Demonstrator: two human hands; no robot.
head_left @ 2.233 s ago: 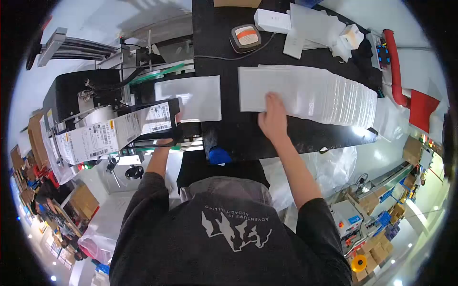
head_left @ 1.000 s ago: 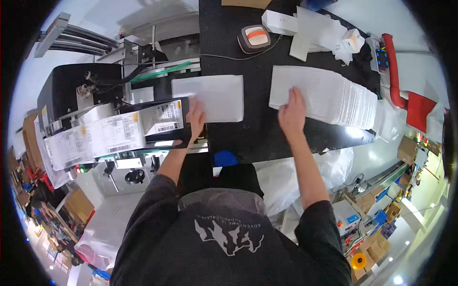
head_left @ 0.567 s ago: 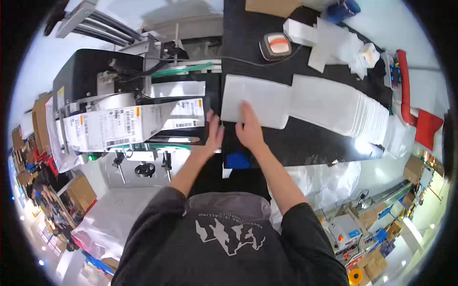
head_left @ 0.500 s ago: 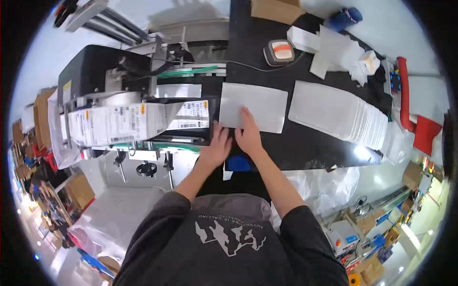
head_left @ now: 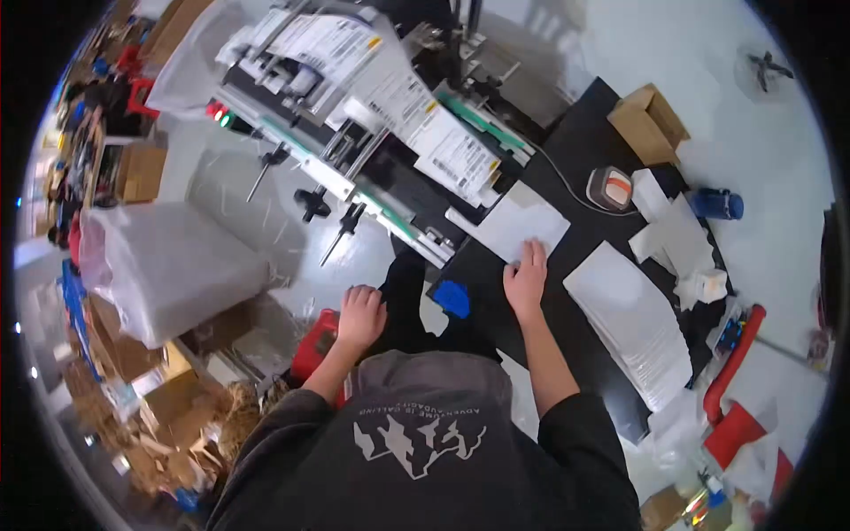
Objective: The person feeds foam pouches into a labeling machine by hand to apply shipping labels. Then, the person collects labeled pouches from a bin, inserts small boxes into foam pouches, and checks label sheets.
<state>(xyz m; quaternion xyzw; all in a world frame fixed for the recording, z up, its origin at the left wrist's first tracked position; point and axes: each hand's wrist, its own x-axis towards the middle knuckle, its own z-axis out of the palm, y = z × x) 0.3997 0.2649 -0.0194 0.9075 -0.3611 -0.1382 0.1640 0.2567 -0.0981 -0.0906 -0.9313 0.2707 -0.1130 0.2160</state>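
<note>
My right hand (head_left: 526, 279) lies with its fingers stretched on the lower edge of a flat white mailer (head_left: 522, 223). The mailer's left end reaches in at the end of a labelling machine (head_left: 385, 208). A strip of printed shipping labels (head_left: 407, 99) runs down through the machine, its end close to the mailer. Apart from the table, my left hand (head_left: 361, 316) is beside my leg with loosely spread fingers and nothing visible in it. To the right of my right hand, a fanned stack of white mailers (head_left: 633, 323) rests on the black table (head_left: 553, 341).
A blue piece (head_left: 452, 299) sits near the table's front edge. Farther back are an open cardboard box (head_left: 649, 124), a corded device (head_left: 609, 189), crumpled white paper (head_left: 677, 239) and a blue bottle (head_left: 715, 204). A plastic-wrapped bale (head_left: 168, 265) stands on the left.
My view has turned toward the left. My left hand has come off the table to beside my leg. The mailer has shifted to the machine's end, with my right hand still on it.
</note>
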